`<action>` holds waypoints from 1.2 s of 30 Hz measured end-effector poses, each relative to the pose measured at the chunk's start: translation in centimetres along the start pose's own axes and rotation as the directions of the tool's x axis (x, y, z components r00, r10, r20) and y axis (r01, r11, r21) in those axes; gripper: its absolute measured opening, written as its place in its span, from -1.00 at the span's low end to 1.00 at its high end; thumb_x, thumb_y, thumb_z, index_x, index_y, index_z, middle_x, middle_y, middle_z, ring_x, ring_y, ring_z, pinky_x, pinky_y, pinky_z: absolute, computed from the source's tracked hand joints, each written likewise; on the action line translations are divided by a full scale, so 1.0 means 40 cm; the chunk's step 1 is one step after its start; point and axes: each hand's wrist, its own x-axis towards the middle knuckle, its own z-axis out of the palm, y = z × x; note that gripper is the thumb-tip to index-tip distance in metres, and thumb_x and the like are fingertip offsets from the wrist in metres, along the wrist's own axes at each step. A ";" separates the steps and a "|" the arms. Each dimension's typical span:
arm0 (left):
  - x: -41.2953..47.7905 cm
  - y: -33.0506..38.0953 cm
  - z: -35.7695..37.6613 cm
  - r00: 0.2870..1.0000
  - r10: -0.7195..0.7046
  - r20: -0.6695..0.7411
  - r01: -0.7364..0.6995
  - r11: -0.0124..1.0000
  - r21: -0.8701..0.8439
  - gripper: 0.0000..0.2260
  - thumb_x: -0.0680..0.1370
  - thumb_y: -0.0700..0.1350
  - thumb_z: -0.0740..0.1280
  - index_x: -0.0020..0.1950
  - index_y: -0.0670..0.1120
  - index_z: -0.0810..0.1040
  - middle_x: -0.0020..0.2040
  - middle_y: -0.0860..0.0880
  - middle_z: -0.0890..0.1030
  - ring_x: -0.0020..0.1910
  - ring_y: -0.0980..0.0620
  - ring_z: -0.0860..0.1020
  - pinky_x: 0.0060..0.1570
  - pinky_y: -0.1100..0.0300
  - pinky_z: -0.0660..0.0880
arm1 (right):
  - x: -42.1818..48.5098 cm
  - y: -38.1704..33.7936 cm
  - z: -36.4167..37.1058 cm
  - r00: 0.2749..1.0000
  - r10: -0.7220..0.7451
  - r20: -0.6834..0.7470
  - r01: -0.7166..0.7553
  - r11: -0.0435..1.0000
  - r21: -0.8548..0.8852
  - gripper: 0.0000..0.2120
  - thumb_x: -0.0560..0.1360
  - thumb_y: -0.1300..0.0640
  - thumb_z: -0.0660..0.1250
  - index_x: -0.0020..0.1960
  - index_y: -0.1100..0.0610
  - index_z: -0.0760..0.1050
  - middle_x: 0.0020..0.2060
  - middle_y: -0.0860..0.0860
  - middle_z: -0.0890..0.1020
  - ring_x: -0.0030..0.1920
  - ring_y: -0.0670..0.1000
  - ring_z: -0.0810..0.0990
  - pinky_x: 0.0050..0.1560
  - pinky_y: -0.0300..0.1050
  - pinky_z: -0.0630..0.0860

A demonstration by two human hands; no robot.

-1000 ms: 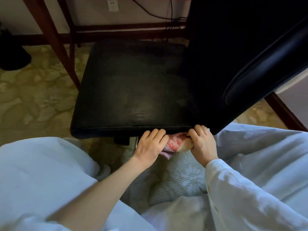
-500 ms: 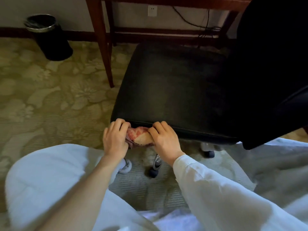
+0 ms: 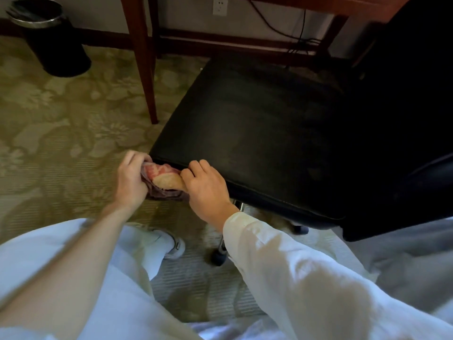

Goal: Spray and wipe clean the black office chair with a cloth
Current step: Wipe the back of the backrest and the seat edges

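**Both hands on the cloth at the seat's near corner**

Closest to my camera, along the bottom of the frame, I see pale trousers (image 3: pixel 49 278) and a white sleeve (image 3: pixel 294 271) on the right arm; the left forearm is bare. Just above them, near the lower centre, a white shoe (image 3: pixel 175 244) stands on the carpet (image 3: pixel 44 123), and a dark caster (image 3: pixel 219 258) of the chair base sits just beside it, to its right.

A little left of centre, the two hands meet on a bunched cloth (image 3: pixel 163 179), pink and cream with a darker fold hanging underneath. The left hand (image 3: pixel 130 182) has its fingers curled round the cloth's left end, gripping it. The right hand (image 3: pixel 208 192) pinches the right end with bent fingers, its knuckles over the seat's edge. The cloth lies against the leftmost corner of the seat cushion (image 3: pixel 257 133) of the black office chair (image 3: pixel 318 168), at the rim and not on the top face.

The cushion fills the middle of the frame, and the dark backrest (image 3: pixel 411 94) rises along the right side.

Farther off, a reddish wooden desk leg (image 3: pixel 144 60) comes down to the carpet in the upper centre-left. A black waste bin (image 3: pixel 51 40) with a metal rim stands in the upper left corner. At the top, a white wall socket (image 3: pixel 220 6) shows, and dark cables (image 3: pixel 302 33) hang to its right.
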 end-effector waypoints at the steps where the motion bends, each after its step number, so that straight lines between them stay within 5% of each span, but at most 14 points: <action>1: 0.004 0.001 0.005 1.000 0.002 -0.012 -0.002 1.000 0.000 -0.64 0.30 -0.57 0.28 0.02 -0.27 0.54 -0.01 -0.20 0.46 -0.05 -0.15 0.48 -0.10 0.12 0.39 | 0.002 0.003 0.000 1.000 0.007 0.004 -0.007 1.000 0.008 -0.60 0.15 0.33 0.53 -0.03 0.25 0.57 -0.13 0.14 0.57 -0.11 0.16 0.52 -0.19 -0.05 0.49; 13: 0.008 0.157 0.017 0.943 0.287 0.169 -0.310 0.943 0.124 -0.63 0.31 -0.53 0.37 0.08 -0.29 0.52 0.04 -0.19 0.44 0.01 -0.17 0.43 -0.15 0.00 0.48 | -0.127 0.120 -0.039 0.994 0.103 -0.041 -0.103 0.995 0.011 -0.62 0.16 0.34 0.51 -0.05 0.20 0.56 -0.16 0.08 0.56 -0.15 0.11 0.52 -0.22 -0.08 0.48; 22: -0.058 0.395 0.107 0.785 0.532 0.318 -0.576 0.816 0.057 -0.61 0.29 -0.36 0.39 0.11 -0.30 0.49 0.09 -0.24 0.47 0.07 -0.20 0.42 -0.21 -0.03 0.57 | -0.346 0.296 -0.144 0.979 0.194 -0.066 -0.199 0.978 -0.065 -0.68 0.16 0.29 0.45 -0.12 0.18 0.49 -0.20 0.06 0.51 -0.21 0.11 0.49 -0.32 -0.07 0.43; 27: -0.097 0.528 0.187 0.721 0.622 0.304 -0.641 0.766 -0.046 -0.65 0.41 -0.18 0.15 0.10 -0.30 0.54 0.08 -0.24 0.49 0.08 -0.14 0.40 -0.23 0.05 0.58 | -0.455 0.402 -0.223 0.952 0.289 -0.098 -0.300 0.947 -0.117 -0.72 0.11 0.36 0.33 -0.19 0.20 0.49 -0.25 0.09 0.52 -0.26 0.16 0.50 -0.40 -0.03 0.45; 32: -0.127 0.646 0.285 0.693 0.633 0.346 -0.621 0.767 -0.160 -0.58 0.31 -0.18 0.55 0.09 -0.30 0.55 0.06 -0.25 0.54 0.05 -0.11 0.39 -0.34 0.08 0.56 | -0.511 0.498 -0.277 0.892 0.441 -0.101 -0.452 0.875 -0.173 -0.64 0.05 0.41 0.43 -0.17 0.22 0.50 -0.23 0.13 0.55 -0.24 0.21 0.54 -0.39 -0.02 0.49; 36: -0.133 0.707 0.316 0.700 0.645 0.307 -0.609 0.763 -0.215 -0.69 0.39 -0.21 0.44 0.07 -0.30 0.55 0.05 -0.25 0.54 0.03 -0.12 0.42 -0.39 0.09 0.54 | -0.534 0.561 -0.290 0.845 0.523 -0.108 -0.534 0.828 -0.171 -0.61 0.12 0.36 0.50 -0.09 0.20 0.52 -0.15 0.12 0.55 -0.13 0.20 0.52 -0.31 0.04 0.52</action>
